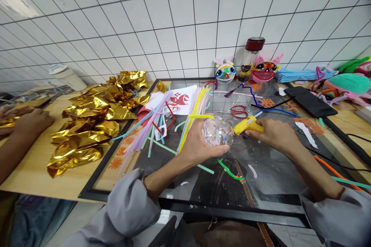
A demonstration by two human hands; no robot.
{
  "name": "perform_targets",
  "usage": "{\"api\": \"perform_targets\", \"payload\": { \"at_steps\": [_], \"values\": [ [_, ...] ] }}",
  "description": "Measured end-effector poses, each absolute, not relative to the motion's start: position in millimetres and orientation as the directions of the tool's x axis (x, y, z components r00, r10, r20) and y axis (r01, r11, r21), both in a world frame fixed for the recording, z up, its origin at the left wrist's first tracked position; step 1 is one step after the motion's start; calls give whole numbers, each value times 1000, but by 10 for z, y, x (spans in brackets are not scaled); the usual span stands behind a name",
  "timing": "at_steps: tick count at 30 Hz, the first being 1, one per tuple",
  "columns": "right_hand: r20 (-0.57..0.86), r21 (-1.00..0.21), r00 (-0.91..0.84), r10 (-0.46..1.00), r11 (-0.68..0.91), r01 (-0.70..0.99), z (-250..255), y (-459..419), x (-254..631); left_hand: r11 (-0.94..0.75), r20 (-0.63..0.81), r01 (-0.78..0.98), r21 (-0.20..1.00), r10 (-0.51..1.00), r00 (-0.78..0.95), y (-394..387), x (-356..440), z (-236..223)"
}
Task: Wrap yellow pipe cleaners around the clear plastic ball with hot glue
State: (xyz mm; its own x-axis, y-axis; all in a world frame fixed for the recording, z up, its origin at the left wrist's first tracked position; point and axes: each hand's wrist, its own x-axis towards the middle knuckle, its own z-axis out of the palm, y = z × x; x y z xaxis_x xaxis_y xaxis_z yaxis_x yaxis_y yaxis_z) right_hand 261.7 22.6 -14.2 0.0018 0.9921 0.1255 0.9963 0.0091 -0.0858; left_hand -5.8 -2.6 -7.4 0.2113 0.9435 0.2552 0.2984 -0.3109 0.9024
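Bright, even light has the glass tabletop (272, 164) mirroring tiles near its far edge; gold foil (87, 108) glints along its left edge; highlights speckle the clear ball (217, 132); glare and wide-angle stretch mark the tiled wall (179, 19); a co-worker's hands (33, 122) look blurred.

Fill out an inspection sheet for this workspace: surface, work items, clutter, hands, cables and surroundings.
Surface: dark, glossy tabletop, black-edged, with small white scraps on it.
Work items: clear ball and yellow glue gun, its tip at or very near the ball.
Clutter: pastel fuzzy strips, red-handled scissors, crumpled gold foil.
Hands: left hand holds the ball; right hand grips the glue gun.
Cables: thin black cables at the right edge; where they lead is out of view.
Surroundings: white tiled wall, red-lidded bottle, two decorated balls, another person's hands at far left.
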Motion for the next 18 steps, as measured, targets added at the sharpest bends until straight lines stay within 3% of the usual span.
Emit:
{"api": "perform_targets", "payload": {
  "at_steps": [3,5,7,9,18],
  "values": [
    [348,-130,-77,934,130,983,-69,123,2509,-324,266,328,887,941,210,-23,-52,-62],
    [471,-364,-105,876,301,881,-9,20,2350,-326,267,334,885,941,210,-22,-50,-62],
    [400,-640,-138,906,384,666,33,-86,2157,-327,268,326,887,939,215,-24,-48,-75],
    [314,-776,-212,925,379,503,39,-164,1988,-331,272,316,889,938,217,-27,-49,-99],
    [115,-956,-125,986,143,255,-11,-165,1848,-339,274,291,895,931,242,4,-76,-219]
  ]
}}
